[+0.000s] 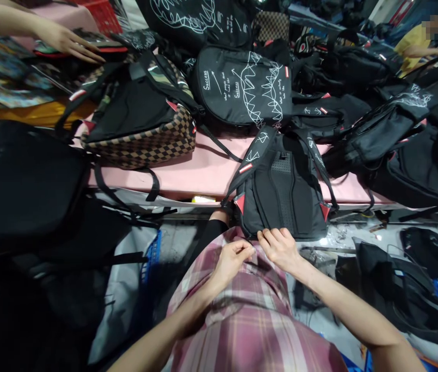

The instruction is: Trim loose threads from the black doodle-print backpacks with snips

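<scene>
A black backpack (276,191) lies across the pink table's front edge, its padded back facing up and its bottom toward me. White line drawings run along its straps, and red patches mark its lower corners. My right hand (278,249) is closed over the bottom edge of this backpack, fingers curled on top. Just left of it, my left hand (234,257) is pinched beside the backpack's lower left corner, above my lap. Whatever sits between those left fingertips is too small to make out.
The pink table (211,160) carries a brown checkered backpack (141,129) and a black printed backpack (242,88). A large dark bag (20,181) fills the left side. Another person's hand (67,44) rests at upper left. Black bags (397,284) lie on the floor at right.
</scene>
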### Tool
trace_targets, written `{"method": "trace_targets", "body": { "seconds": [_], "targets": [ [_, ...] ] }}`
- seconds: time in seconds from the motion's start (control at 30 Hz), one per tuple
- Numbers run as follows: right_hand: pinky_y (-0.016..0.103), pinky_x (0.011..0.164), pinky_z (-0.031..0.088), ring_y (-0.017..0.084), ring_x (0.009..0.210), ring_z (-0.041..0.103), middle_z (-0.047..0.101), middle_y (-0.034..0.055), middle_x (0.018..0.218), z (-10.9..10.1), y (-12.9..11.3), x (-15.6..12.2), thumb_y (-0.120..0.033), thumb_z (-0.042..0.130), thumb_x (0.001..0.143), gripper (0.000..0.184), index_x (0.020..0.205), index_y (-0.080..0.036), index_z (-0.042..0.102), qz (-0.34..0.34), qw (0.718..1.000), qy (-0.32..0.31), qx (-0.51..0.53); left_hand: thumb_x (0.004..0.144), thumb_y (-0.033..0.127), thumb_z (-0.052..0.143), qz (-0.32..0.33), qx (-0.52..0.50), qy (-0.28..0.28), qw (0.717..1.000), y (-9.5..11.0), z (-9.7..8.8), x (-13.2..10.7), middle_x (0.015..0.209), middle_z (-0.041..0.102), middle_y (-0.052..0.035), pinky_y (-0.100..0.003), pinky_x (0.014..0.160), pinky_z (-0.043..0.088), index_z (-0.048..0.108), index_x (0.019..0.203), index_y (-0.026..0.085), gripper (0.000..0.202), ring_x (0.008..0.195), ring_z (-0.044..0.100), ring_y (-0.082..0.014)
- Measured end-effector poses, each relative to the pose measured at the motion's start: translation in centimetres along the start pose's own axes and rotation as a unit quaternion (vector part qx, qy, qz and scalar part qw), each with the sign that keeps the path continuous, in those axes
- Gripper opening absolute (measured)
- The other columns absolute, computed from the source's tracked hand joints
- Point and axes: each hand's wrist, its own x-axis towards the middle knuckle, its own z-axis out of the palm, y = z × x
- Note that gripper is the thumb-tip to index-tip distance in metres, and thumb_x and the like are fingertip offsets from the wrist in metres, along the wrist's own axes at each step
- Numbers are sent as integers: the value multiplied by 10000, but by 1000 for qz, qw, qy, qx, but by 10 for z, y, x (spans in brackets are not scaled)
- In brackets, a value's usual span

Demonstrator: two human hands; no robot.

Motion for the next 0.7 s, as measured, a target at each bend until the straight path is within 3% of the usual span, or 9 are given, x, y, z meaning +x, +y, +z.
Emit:
{"method": "trace_targets", "body": {
  "seconds": [0.2, 0.3, 0.4, 0.5, 0.57, 0.63, 0.7],
  "targets": [
    [323, 598, 256, 177, 723, 448, 593, 63, 799, 0, 0, 8, -111, 455, 871, 152, 907, -105, 602, -22, 1000, -2, 17, 690, 272, 549, 34, 36, -38, 998, 4, 2, 7, 541, 537, 2, -226, 556, 378, 553, 554, 144, 187, 544, 493, -117],
    [321, 607, 256, 175, 716, 449, 584, 48, 761, 0, 5, 10, -103, 450, 877, 154, 847, -136, 597, -27, 998, -34, 51, 699, 257, 532, 47, 57, -48, 996, 9, 4, 8, 540, 543, 3, -224, 546, 379, 554, 557, 150, 179, 538, 498, -121],
    [319, 608, 259, 174, 710, 462, 600, 38, 744, -2, 15, 9, -153, 475, 884, 141, 843, -167, 608, 9, 993, -73, 87, 740, 240, 505, 80, 146, -86, 982, 9, 10, -1, 609, 610, -18, -240, 593, 408, 602, 593, 162, 193, 599, 551, -144],
    [307, 617, 282, 165, 724, 494, 639, 34, 784, -7, 31, 6, -235, 496, 890, 138, 909, -191, 625, 103, 982, -71, 140, 761, 187, 484, 143, 270, -189, 933, 0, 11, -14, 881, 692, -46, -299, 788, 430, 681, 852, 208, 219, 820, 616, -192],
    [296, 639, 312, 160, 758, 520, 658, 40, 863, -9, 40, 2, -269, 496, 893, 170, 985, -193, 617, 158, 970, -54, 178, 745, 155, 497, 162, 328, -217, 905, -11, 4, -18, 1087, 650, -51, -345, 889, 399, 614, 1093, 247, 379, 976, 591, -220],
    [291, 662, 339, 163, 780, 534, 662, 48, 913, -9, 46, -3, -283, 486, 897, 204, 1031, -188, 606, 188, 960, -40, 202, 762, 174, 496, 139, 340, -144, 919, -20, -8, -11, 1074, 652, -50, -349, 879, 409, 608, 1092, 239, 355, 970, 591, -223],
    [291, 677, 357, 173, 791, 540, 662, 59, 923, -7, 46, -6, -289, 472, 902, 219, 1036, -179, 606, 202, 955, -35, 214, 813, 239, 457, 105, 320, -16, 942, -25, -22, 4, 932, 673, -50, -323, 811, 440, 642, 941, 203, 228, 864, 609, -202]
  ]
}}
